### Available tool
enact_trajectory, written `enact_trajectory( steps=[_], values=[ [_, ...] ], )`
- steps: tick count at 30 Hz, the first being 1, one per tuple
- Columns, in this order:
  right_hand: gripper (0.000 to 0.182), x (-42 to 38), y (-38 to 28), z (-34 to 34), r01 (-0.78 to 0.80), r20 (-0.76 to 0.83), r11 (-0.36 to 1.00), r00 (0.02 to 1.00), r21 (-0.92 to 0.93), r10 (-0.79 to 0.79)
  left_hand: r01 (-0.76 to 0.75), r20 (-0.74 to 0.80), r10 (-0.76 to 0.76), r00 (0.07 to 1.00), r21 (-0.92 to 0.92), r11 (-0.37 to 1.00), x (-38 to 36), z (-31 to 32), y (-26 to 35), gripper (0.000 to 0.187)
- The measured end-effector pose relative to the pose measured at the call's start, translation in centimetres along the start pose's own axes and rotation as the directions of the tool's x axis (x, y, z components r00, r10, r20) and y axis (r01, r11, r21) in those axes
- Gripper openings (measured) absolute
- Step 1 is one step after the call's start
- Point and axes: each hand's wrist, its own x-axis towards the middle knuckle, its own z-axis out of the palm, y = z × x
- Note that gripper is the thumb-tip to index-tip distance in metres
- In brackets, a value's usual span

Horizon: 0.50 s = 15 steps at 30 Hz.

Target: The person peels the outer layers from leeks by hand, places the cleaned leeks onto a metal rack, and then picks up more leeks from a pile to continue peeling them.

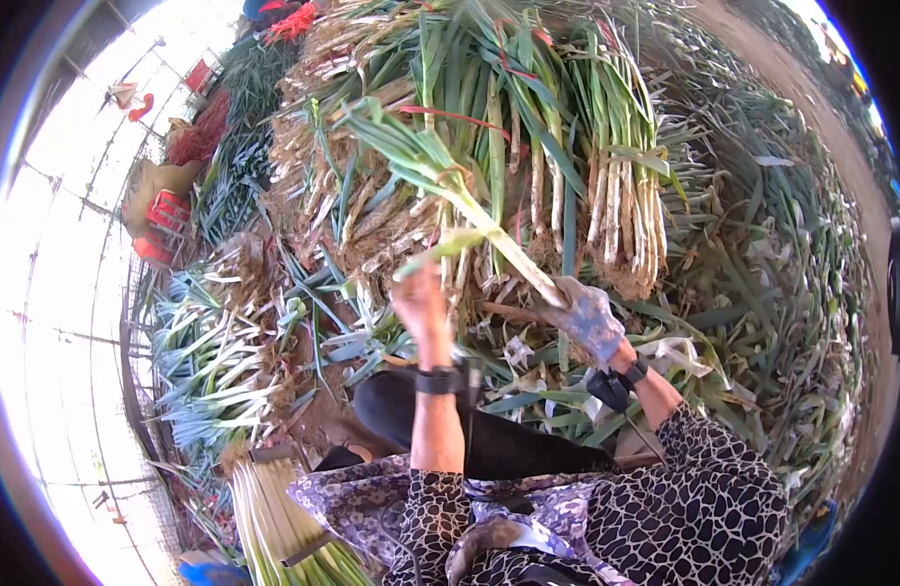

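Ahead of the person lies a heap of stalks (372,210) — loose leaves (787,264) spread to its right, a dirt path (763,63) beyond them. Left of the person, a row of stalks (225,356) lies before a wire fence (84,342) — nearer, a bundle (264,508) sits in a frame (308,549).

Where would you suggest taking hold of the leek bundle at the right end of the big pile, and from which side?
I'd grip the leek bundle around its pale stems, above the roots, from the person's side: the stems lie close together, roots nearest, while the leaves spread farther away.
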Motion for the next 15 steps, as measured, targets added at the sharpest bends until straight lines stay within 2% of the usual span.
enact_trajectory(
  steps=[2,4,5,6,7,8,9,10,11,12,14,15],
  values=[
    [0.046,-2.0,0.2,-0.8,-0.023,0.016,1.0,1.0,-0.012,0.023,-0.125,-0.242,0.093,0.966,-0.123,0.985,2.4,-2.1,-0.1,0.033],
    [0.046,-3.7,0.5,-1.9,-0.032,0.035,0.999,0.999,-0.031,0.033,-0.065,-0.243,-0.008,0.97,-0.293,0.954,1.9,-3.3,1.1,0.043],
    [0.047,-4.6,0.7,-2.3,0.019,0.018,0.995,1.0,-0.096,-0.017,-0.178,-0.356,0.077,0.931,-0.26,0.949,2.1,-3.3,1.1,0.049],
    [0.047,-5.5,0.9,-2.6,0.066,0.002,0.985,0.998,-0.156,-0.067,-0.208,-0.368,0.089,0.925,-0.298,0.932,2.2,-4.0,1.1,0.045],
    [0.05,-6.3,1.4,-3.0,0.151,0.027,0.958,0.988,-0.243,-0.149,-0.247,-0.378,0.149,0.914,-0.226,0.942,2.4,-4.2,1.0,0.041],
    [0.05,-6.8,1.1,-3.5,0.157,0.046,0.957,0.988,-0.246,-0.15,-0.285,-0.386,0.209,0.899,-0.153,0.946,2.7,-4.0,1.5,0.037],
    [0.05,-7.1,0.5,-4.1,0.056,0.098,0.972,0.995,-0.229,-0.034,-0.177,-0.218,0.123,0.968,-0.245,0.953,3.4,-4.0,0.9,0.033],
    [0.05,-7.4,0.1,-4.3,-0.046,0.154,0.975,0.985,-0.217,0.081,-0.13,-0.087,0.11,0.99,-0.285,0.95,3.8,-3.7,0.1,0.035],
    [0.053,-7.8,0.3,-4.3,0.021,0.161,0.98,0.987,-0.199,0.012,0.008,0.112,0.035,0.993,-0.364,0.931,4.0,-3.5,-0.4,0.037],
    [0.053,-8.0,0.9,-4.1,0.029,0.186,0.98,0.982,-0.199,0.009,0.107,0.335,0.065,0.94,-0.469,0.876,3.7,-3.3,-0.2,0.04],
    [0.054,-8.2,2.0,-3.5,0.223,0.182,0.947,0.966,-0.231,-0.183,0.239,0.442,0.054,0.895,-0.578,0.781,3.1,-2.4,0.3,0.041],
    [0.054,-8.1,1.9,-3.4,0.232,0.202,0.946,0.961,-0.226,-0.187,0.23,0.369,0.012,0.929,-0.604,0.763,2.9,-2.0,0.3,0.041]
  ],
)
